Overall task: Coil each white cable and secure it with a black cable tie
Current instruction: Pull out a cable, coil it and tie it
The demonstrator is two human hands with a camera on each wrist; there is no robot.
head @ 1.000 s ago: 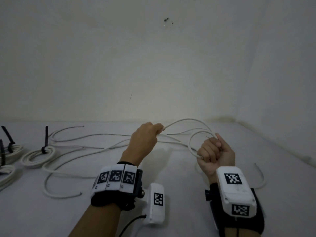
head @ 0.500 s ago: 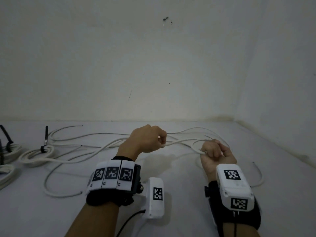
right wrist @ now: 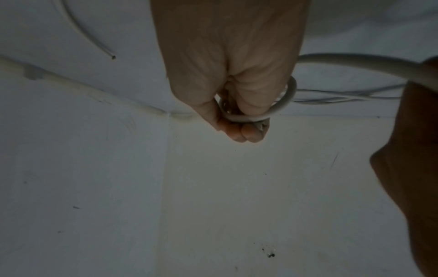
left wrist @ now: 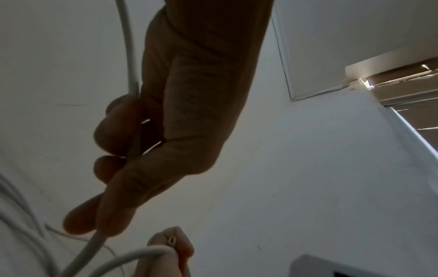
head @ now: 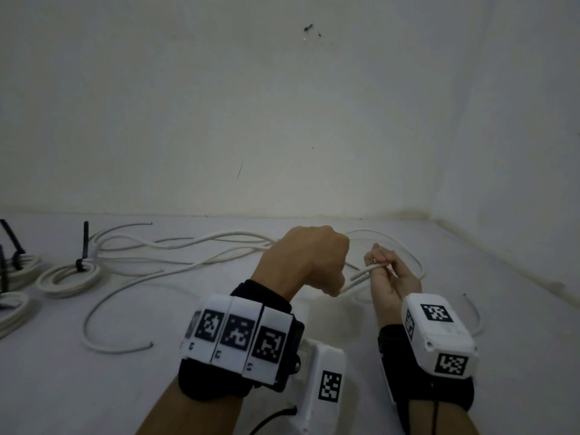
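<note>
1. The right hand (head: 387, 277) has its grip closed on the cut end of the white cable (head: 361, 275), with a small first loop pinched against the fingertips (right wrist: 246, 134). That's the anchor for the whole coil, so I'd keep that pinch firm and not let the loop twist.

2. The left hand (head: 309, 260) has its grip wrapped round the same cable just beside the right one, fingers curled on it. Looks to me like the feeding hand. The smart way is to let the cable slide through loosely, pull out a length, then lay each turn on the first loop at the same size.

3. The rest of that cable trails off to the left across the white surface (head: 94, 387), mixed in with the other loose cables (head: 175, 243). Can't tell which strand is which over there, so I'd expect snags. Pull slow, and shake it free if another strand tags along.

4. Finished coils (head: 67, 277) with black cable ties (head: 84, 246) sit far left, well apart from the hands. No spare tie that I can spot near the hands.

5. Room-wise: the wall (head: 282, 120) runs along the back and a side wall (head: 518, 152) closes in on the right, near the right hand. There's more open space to the left and toward the person, so swing the feeding arm that way.
</note>
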